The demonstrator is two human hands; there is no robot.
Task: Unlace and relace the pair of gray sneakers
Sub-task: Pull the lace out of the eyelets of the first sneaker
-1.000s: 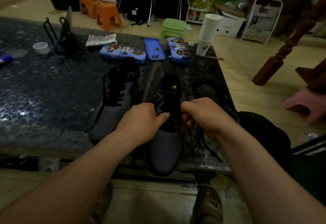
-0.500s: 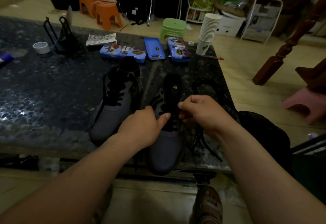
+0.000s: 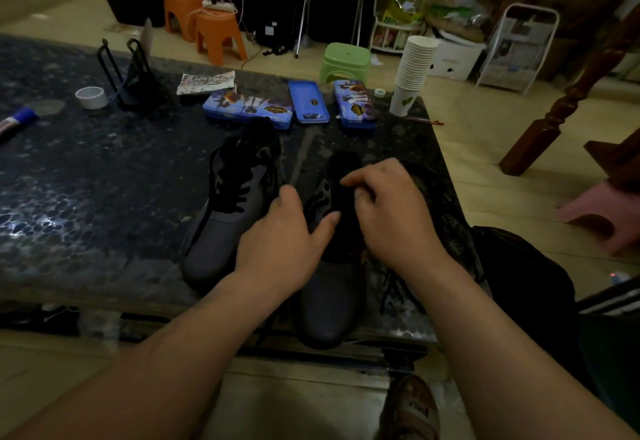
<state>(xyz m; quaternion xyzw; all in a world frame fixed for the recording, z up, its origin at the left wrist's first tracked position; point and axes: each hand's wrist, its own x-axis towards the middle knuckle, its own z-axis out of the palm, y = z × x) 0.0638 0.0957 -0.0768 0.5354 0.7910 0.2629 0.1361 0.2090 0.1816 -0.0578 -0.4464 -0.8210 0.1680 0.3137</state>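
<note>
Two gray sneakers stand side by side on the dark speckled table [image 3: 86,197], toes toward me. The left sneaker [image 3: 225,218] has its black lace threaded. The right sneaker [image 3: 329,301] lies under both hands, its toe at the table's front edge. My left hand [image 3: 284,249] rests on the left side of its throat, thumb stretched across the tongue. My right hand [image 3: 388,211] hovers over the tongue with fingers curled, pinching what looks like the black lace [image 3: 391,294], which trails down on the table to the right of the shoe.
Three blue tin boxes [image 3: 247,110] lie behind the shoes, a stack of paper cups [image 3: 414,72] at the back right corner. A tape roll [image 3: 91,97] and black stand [image 3: 135,79] sit at back left. A dark bag [image 3: 519,277] hangs off the table's right side.
My right hand has moved up along the shoe's tongue, away from me. My left hand followed, sliding up along the shoe's left side.
</note>
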